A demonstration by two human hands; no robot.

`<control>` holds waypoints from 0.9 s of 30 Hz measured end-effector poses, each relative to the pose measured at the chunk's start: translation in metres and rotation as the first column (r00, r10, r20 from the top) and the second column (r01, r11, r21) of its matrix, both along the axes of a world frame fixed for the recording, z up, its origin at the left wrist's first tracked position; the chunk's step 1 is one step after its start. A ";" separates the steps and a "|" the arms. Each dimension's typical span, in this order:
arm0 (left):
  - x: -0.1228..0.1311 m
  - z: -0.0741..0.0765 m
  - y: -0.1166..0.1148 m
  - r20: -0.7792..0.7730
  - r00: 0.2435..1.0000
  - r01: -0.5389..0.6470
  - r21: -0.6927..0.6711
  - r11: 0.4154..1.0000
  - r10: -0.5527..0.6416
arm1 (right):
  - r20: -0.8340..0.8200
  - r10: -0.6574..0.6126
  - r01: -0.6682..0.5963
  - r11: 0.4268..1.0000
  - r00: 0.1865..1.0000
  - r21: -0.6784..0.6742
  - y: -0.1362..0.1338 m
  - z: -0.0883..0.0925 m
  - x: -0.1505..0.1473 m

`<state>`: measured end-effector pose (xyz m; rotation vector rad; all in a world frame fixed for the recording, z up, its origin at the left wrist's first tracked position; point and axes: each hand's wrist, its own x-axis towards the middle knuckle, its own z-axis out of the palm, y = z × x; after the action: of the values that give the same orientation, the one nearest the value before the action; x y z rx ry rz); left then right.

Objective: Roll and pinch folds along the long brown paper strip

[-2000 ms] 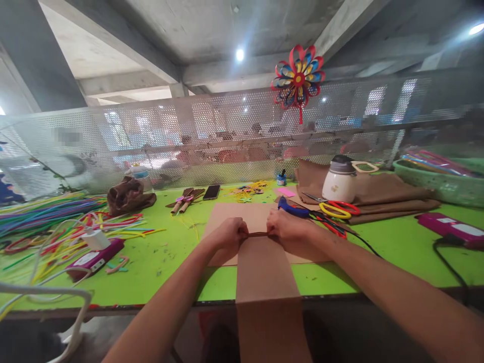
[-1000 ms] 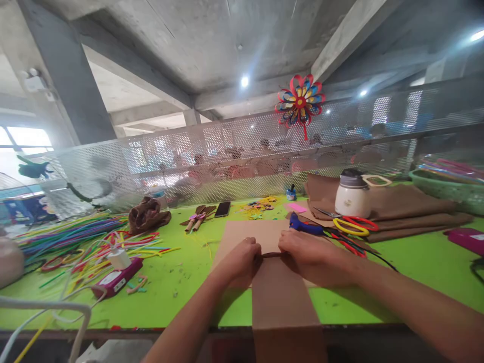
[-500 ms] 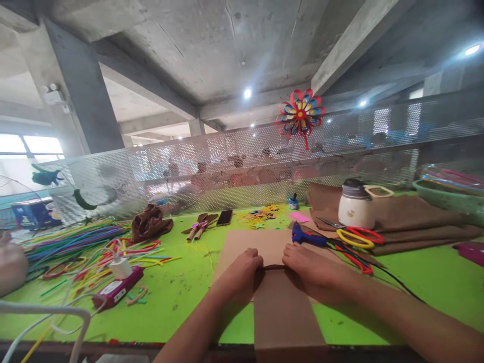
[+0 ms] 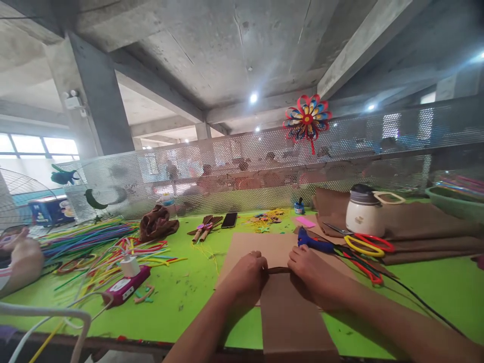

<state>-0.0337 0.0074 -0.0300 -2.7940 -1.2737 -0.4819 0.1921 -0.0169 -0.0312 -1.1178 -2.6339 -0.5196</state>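
Note:
A long brown strip (image 4: 293,315), which looks like paper or thin cloth, runs toward me over the table's front edge. Its far edge is a thin dark roll, pinched at the left end by my left hand (image 4: 249,275) and at the right end by my right hand (image 4: 308,267). Fingers on both hands are closed, and the fingertips are partly hidden. Under the hands lies a tan board (image 4: 245,244). Just beyond my right hand is a blue glue gun (image 4: 313,243), its black cord trailing right.
Scissors with yellow and red handles (image 4: 365,247) lie by a white jug (image 4: 363,217) and folded brown cloth (image 4: 427,222). Left are a purple power strip (image 4: 128,286), colourful pipe-like strands (image 4: 91,242) and another person's arm (image 4: 26,262). A phone (image 4: 229,220) lies farther back.
The view has shifted, so everything sits slightly farther right and lower. Both hands still pinch the rolled edge. The other person's hand at left has turned and risen.

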 end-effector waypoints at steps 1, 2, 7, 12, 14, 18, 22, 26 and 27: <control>0.000 0.003 0.002 0.017 1.000 -0.013 -0.025 1.000 0.013 | -0.004 -0.010 0.010 1.000 1.000 -0.002 -0.003 0.005 -0.001; 0.000 0.007 0.005 0.037 0.999 -0.022 -0.055 0.998 0.024 | -0.017 -0.024 0.024 1.000 1.000 0.001 -0.006 0.010 -0.002; 0.012 0.033 0.020 0.179 0.984 0.024 -0.248 0.969 0.022 | -0.116 -0.045 0.053 0.997 0.992 0.062 -0.016 0.019 -0.008; 0.025 0.046 0.026 -0.005 0.994 0.101 -0.337 0.936 -0.109 | -0.180 0.011 0.019 0.986 0.984 0.163 -0.009 0.007 -0.011; 0.025 0.046 0.025 -0.051 0.988 0.114 -0.388 0.914 -0.145 | -0.213 0.021 0.024 0.978 0.977 0.209 -0.004 0.002 -0.011; 0.019 0.039 0.025 0.045 0.988 0.148 -0.496 0.856 -0.145 | -0.240 0.037 0.025 0.968 0.970 0.249 0.002 -0.004 -0.009; 0.015 0.032 0.025 0.210 0.976 0.179 -0.599 0.781 -0.063 | -0.249 0.045 0.020 0.967 0.967 0.255 0.002 -0.005 -0.008; 0.012 0.028 0.023 0.377 0.926 0.295 -0.678 0.673 -0.026 | -0.267 0.064 0.006 0.967 0.962 0.254 0.000 -0.004 -0.009; 0.011 0.027 0.023 0.406 0.914 0.317 -0.686 0.654 -0.017 | -0.270 0.067 0.003 0.967 0.960 0.253 -0.001 -0.004 -0.009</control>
<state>-0.0225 0.0299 -0.0028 -3.6847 -1.5620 -0.6321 0.1831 -0.0175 -0.0349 -0.9873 -2.2684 -0.6207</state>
